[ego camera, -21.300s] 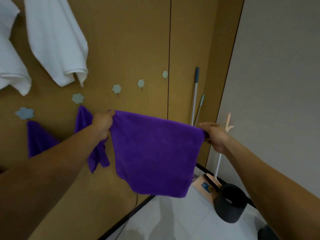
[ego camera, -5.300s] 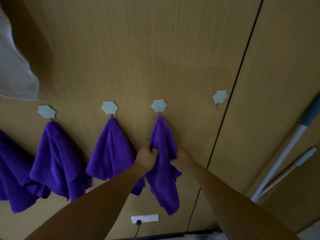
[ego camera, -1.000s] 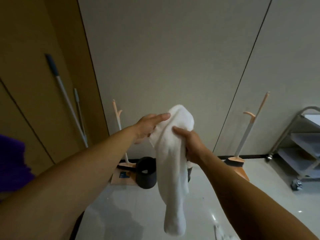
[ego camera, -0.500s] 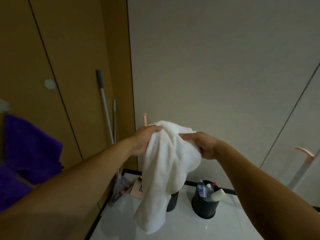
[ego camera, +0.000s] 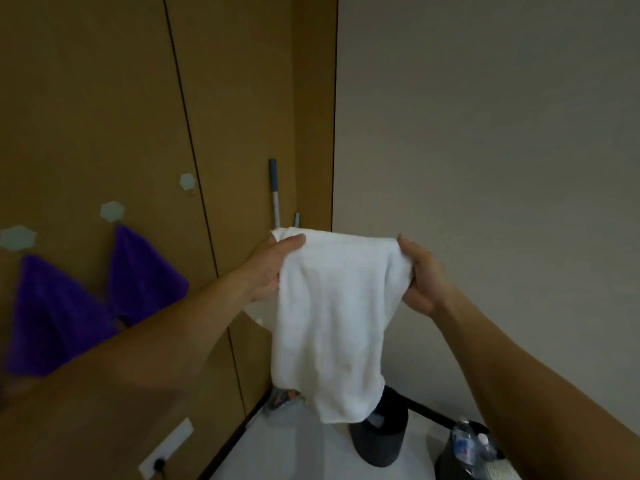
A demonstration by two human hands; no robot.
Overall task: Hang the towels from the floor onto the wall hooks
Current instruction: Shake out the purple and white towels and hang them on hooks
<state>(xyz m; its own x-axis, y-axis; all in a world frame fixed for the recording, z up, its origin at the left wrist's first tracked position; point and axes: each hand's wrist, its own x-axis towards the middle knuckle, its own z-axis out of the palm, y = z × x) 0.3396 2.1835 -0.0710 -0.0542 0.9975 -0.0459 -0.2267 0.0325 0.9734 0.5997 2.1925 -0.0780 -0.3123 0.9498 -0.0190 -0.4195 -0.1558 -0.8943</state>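
**White towel stretched between both hands, beside the hook wall**

A white towel [ego camera: 332,323] hangs in the air in front of the person, held up by its top edge. The left hand [ego camera: 270,268] grips the upper left corner, thumb laid over the front of the cloth and fingers behind it. The right hand [ego camera: 422,275] grasps the upper right corner, fingers curled round the bunched edge. Between the hands the top edge runs nearly level and fairly taut. Below that the cloth falls in soft vertical folds and narrows to a rounded, uneven lower end. It is plain white and looks thick.

The towel's lower end hangs in front of a dark bin [ego camera: 381,441] on the pale floor [ego camera: 294,452]. To the left, on the wood-panel wall [ego camera: 86,98], two purple towels [ego camera: 142,275] hang from pale hexagonal hooks [ego camera: 112,211]. A further hook [ego camera: 187,181] to their right carries nothing. A mop handle [ego camera: 274,192] leans in the corner behind the white towel.
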